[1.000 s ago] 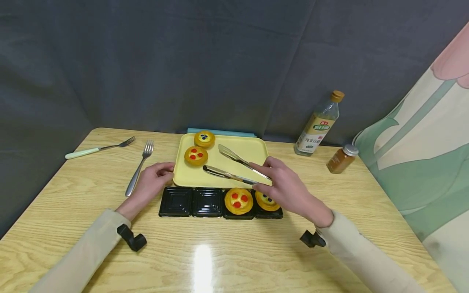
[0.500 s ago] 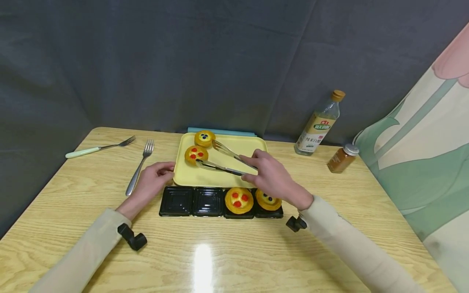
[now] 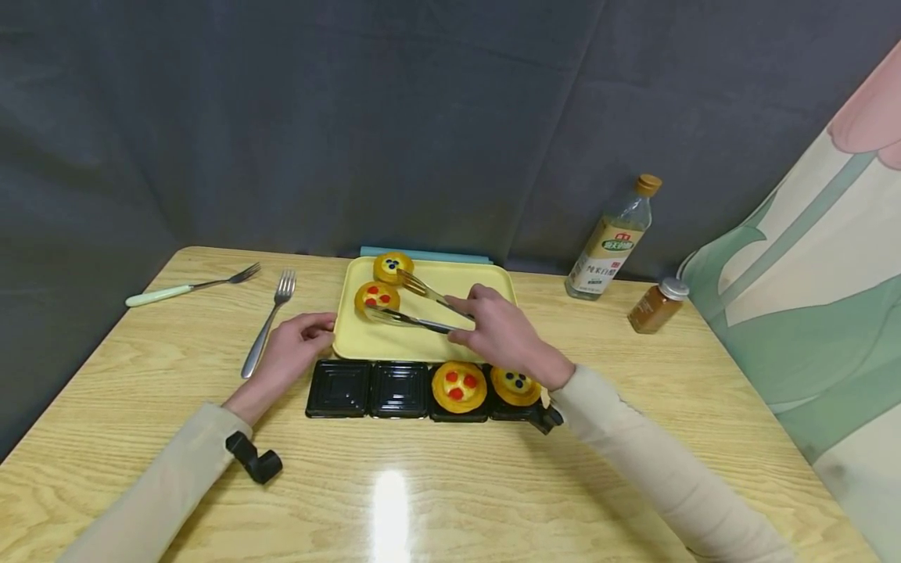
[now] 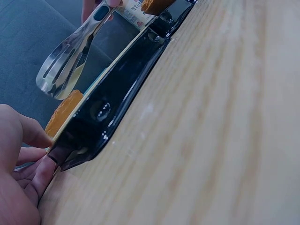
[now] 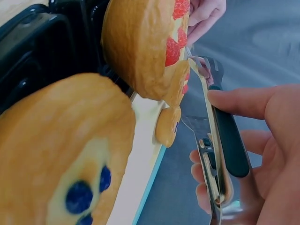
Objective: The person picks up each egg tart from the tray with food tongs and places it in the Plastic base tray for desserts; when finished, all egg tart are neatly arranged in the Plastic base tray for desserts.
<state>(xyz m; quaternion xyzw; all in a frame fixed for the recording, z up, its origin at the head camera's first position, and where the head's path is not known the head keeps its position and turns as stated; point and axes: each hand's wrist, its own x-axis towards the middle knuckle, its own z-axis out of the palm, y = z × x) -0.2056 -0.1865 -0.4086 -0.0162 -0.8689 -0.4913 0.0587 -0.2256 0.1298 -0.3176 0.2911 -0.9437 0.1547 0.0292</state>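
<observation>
My right hand point(image 3: 500, 328) holds metal tongs point(image 3: 422, 321), thumb on one dark grip and fingers on the other in the right wrist view. The tongs' arms are spread over the yellow tray point(image 3: 486, 274). One tip is by the blueberry tart point(image 3: 392, 267), the other over the front of the strawberry tart point(image 3: 373, 297) beside it; contact is unclear. My left hand point(image 3: 296, 348) pinches the tray's left rim between thumb and fingers point(image 4: 35, 133). Along the tray's front lies a row of black plastic containers point(image 3: 339, 389); a second strawberry tart point(image 3: 459, 386) and blueberry tart point(image 3: 515, 386) sit in the right ones.
A fork point(image 3: 270, 323) lies left of the tray, and a green-handled fork point(image 3: 169, 292) farther left. A glass bottle point(image 3: 607, 242) and a brown jar point(image 3: 658, 306) stand at the right. A teal strip point(image 3: 429, 255) lies behind the tray, before a dark curtain point(image 3: 352, 117).
My right hand has moved left with the tongs, bringing their tips from the tray's middle to the two tarts at its left. My left hand has stayed at the rim.
</observation>
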